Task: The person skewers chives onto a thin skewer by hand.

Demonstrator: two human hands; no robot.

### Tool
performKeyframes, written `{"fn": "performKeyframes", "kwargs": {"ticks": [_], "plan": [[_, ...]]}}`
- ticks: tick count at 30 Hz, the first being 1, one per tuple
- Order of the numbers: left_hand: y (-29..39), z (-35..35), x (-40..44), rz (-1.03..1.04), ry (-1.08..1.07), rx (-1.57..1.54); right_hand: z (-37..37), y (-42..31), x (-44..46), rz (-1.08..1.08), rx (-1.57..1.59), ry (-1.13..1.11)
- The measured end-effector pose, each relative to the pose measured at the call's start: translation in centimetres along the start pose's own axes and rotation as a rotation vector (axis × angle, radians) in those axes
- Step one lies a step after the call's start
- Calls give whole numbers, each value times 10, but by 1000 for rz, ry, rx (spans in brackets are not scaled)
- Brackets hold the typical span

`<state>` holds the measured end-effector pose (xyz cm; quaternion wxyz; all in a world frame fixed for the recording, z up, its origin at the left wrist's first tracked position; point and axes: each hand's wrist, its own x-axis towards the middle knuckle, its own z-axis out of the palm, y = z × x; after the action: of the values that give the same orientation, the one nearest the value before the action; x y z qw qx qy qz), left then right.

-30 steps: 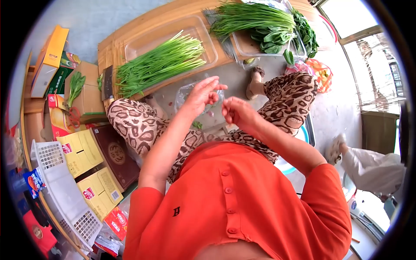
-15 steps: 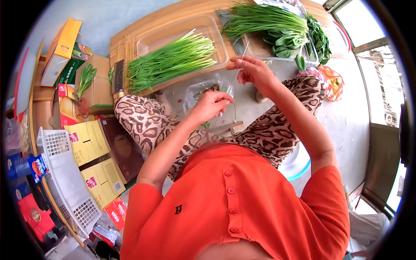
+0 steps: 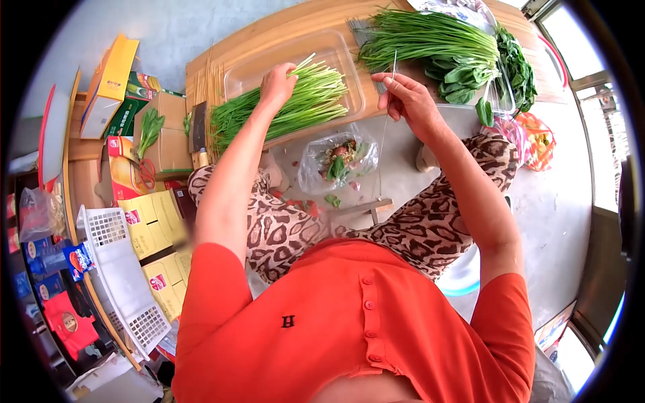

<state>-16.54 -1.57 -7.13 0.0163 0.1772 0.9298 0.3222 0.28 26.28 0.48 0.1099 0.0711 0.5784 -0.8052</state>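
My left hand (image 3: 277, 86) reaches over the cut chives (image 3: 289, 107) in a clear plastic tray (image 3: 353, 50). Its fingers pinch at their pale ends near the far side; how many stalks are caught is hidden. In front of the tray's right end, my right hand (image 3: 408, 101) is closed on a long, thin skewer (image 3: 383, 144), which stands nearly upright in the view. A clear plastic bag (image 3: 363, 158) with vegetable scraps sits below, between the two hands and near my legs.
Uncut chives (image 3: 430, 37) and leafy greens (image 3: 463, 77) lie at the table's right. Left of the tray are a cleaver (image 3: 198, 127) and thin bamboo sticks (image 3: 199, 84). Cartons (image 3: 144, 225) and a white plastic basket (image 3: 124, 269) stand at my left.
My left hand has moved from above the plastic bag up and left to the chives. My right hand keeps the skewer, and the view has shifted slightly.
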Motion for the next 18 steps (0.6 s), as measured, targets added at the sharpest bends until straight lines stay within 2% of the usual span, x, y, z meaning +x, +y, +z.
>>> {"fn": "performKeyframes", "kwargs": {"ticks": [2,6,9,15,18], "plan": [[-9,10,17,17,20,306,-1,0,1,-3,-3,5],[-13,24,38,-155,-107,437,-1,-3,3,17,-32,-4],[-14,34,44,-235,-141,469,3,-8,3,40,-48,-14],[-21,27,57,-207,-326,446,9,-9,6,49,-44,-59],[-29,25,57,-199,-225,311,12,-10,4,62,-50,-48]]}}
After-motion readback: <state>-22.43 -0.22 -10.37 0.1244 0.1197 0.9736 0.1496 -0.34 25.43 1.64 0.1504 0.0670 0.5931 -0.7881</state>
